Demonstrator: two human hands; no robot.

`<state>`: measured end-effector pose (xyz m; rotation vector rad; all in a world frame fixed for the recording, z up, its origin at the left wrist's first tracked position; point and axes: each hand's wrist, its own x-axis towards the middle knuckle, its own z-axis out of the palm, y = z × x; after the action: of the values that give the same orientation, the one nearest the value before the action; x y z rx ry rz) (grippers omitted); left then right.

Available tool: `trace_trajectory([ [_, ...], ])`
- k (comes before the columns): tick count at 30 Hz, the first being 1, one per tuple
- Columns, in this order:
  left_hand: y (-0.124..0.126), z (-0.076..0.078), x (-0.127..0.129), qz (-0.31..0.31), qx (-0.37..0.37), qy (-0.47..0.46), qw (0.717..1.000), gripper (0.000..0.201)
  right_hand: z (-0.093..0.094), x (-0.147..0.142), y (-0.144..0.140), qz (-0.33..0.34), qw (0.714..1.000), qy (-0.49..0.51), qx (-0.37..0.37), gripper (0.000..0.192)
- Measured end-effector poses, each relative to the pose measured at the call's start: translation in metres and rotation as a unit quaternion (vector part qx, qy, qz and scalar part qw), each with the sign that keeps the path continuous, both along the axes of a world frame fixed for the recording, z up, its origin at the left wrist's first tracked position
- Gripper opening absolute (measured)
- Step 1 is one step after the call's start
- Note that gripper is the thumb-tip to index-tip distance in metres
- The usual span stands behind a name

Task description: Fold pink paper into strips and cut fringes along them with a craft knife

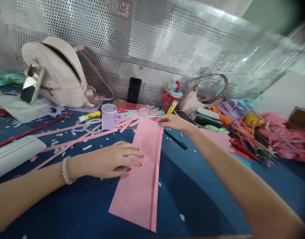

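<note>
a long pink paper sheet (142,172) lies flat on the blue table (75,205), running lengthwise away from the person, with a raised lengthwise fold near its right-hand edge. the left hand (112,161) rests palm-down, fingers spread and gripping nothing, on the sheet's left edge about halfway along, apparently as a weight that keeps the paper from sliding or springing up. the right hand (173,122) reaches to the far end of the sheet, its fingertips on the far right corner; whether it pinches the corner or only presses it flat cannot be told at this angle. with one hand at mid-length and the other at the far end, the sheet is held straight along the fold. just beyond the left hand lie loose pink paper strips (75,139), a tape ring (92,125), a roll of tape (109,116) and a glue stick (89,116), all within reach. past the right hand's fingertips a dark phone (134,90) leans upright against the perforated metal screen (167,43). to the right of the right hand is a heap of coloured paper scraps (264,132), and far to the left of the left hand a pale backpack (57,71) sits against the screen
</note>
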<state>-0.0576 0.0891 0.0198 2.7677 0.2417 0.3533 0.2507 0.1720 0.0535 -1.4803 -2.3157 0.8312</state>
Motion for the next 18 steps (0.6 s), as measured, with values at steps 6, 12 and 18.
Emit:
trace_trajectory([
  [6,-0.006,-0.005,0.001,-0.029,-0.005,0.042,0.999,0.036,-0.021,-0.066,0.037,0.053,0.994,-0.039,0.092,0.040],
  [12,-0.006,-0.015,-0.001,-0.007,-0.070,0.094,0.993,0.069,-0.039,-0.069,0.011,0.005,0.973,-0.123,0.197,0.046],
  [18,-0.016,-0.024,0.006,0.063,-0.054,0.119,0.989,0.067,-0.047,-0.007,-0.040,-0.066,0.932,-0.291,0.207,0.041],
])
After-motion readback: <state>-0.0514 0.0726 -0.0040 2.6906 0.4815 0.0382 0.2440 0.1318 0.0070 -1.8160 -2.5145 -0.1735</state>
